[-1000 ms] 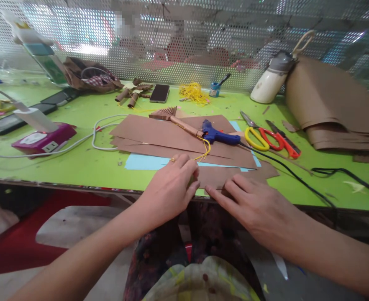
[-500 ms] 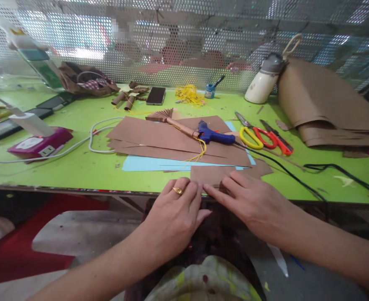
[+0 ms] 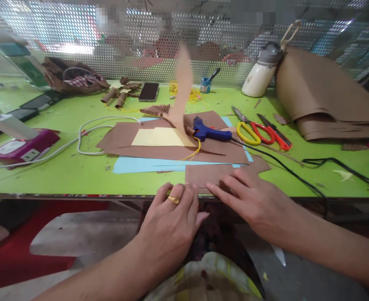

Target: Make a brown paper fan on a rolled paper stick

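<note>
A small piece of brown paper (image 3: 203,175) lies at the table's front edge, in front of me. My left hand (image 3: 173,221), with a gold ring, is closed at the paper's lower left corner, its fingers bent together. Opposite it, my right hand (image 3: 247,200) grips the paper's near edge, index finger stretched along it and the other fingers curled; its thumb is hidden. Just beyond are stacked larger brown sheets (image 3: 121,138) and blue sheets (image 3: 140,165). On top rest a blue glue gun (image 3: 212,132) and a pale yellow sheet (image 3: 159,137).
A blurred tan shape (image 3: 183,79) stands over the stack. To the right are yellow-handled scissors (image 3: 247,133), a red-handled tool (image 3: 278,140), a bottle (image 3: 261,75) and folded brown paper (image 3: 322,96). A purple power socket (image 3: 24,146) with a white cable sits left; a phone (image 3: 149,92) lies behind.
A pale yellow sheet and a blurred tan shape have appeared over the stack. My hands stay at the small brown paper, almost unmoved; the view has shifted slightly.
</note>
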Demonstrator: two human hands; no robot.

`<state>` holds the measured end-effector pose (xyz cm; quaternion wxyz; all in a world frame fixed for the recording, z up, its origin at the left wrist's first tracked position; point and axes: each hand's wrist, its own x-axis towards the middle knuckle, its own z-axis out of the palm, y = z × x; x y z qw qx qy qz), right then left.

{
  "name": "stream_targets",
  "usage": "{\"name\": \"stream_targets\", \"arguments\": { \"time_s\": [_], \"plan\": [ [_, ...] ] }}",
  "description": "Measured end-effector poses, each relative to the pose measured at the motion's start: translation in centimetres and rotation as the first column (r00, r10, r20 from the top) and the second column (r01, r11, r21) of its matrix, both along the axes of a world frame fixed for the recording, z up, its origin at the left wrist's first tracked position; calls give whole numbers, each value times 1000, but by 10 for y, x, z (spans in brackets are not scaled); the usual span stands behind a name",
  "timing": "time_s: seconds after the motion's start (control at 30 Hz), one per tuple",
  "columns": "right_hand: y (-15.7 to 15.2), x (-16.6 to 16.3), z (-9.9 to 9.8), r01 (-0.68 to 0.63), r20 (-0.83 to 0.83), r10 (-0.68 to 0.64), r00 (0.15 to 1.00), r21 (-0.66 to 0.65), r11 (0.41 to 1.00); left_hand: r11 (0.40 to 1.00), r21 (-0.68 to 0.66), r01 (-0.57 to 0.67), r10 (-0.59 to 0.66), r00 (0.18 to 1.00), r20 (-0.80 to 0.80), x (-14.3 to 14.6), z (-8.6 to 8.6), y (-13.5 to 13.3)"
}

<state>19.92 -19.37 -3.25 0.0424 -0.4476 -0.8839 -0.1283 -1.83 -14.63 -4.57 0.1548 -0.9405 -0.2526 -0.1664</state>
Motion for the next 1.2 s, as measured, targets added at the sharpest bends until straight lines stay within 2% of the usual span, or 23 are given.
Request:
{"name": "stream_targets", "arguments": {
  "time_s": [0.37, 0.53, 0.73, 0.9, 1.03, 1.2],
  "plan": [
    [-9, 14, -16, 5, -130, 0, 991, 37, 999, 1000, 31, 0, -2, 997, 77, -3, -5, 1],
    [-12, 17, -25, 21, -265, -7, 964, 48, 999, 1000, 9, -21, 20, 994, 111, -3, -5, 1],
    [-11, 19, -33, 42, -330, -19, 944, 61, 997, 996, -83, -35, 44, 993, 112, -5, -3, 1],
    [-15, 25, -31, 88, -330, -65, 942, 53, 995, 990, -137, -32, 50, 990, 129, -7, -2, 2],
    [-20, 28, -25, 135, -328, -118, 937, 31, 990, 984, -176, -41, 56, 995, 80, -7, -1, 1],
    [-19, 21, -20, 152, -352, -136, 926, 18, 988, 989, -131, -72, 78, 996, 43, -6, -8, 1]
  ]
}}
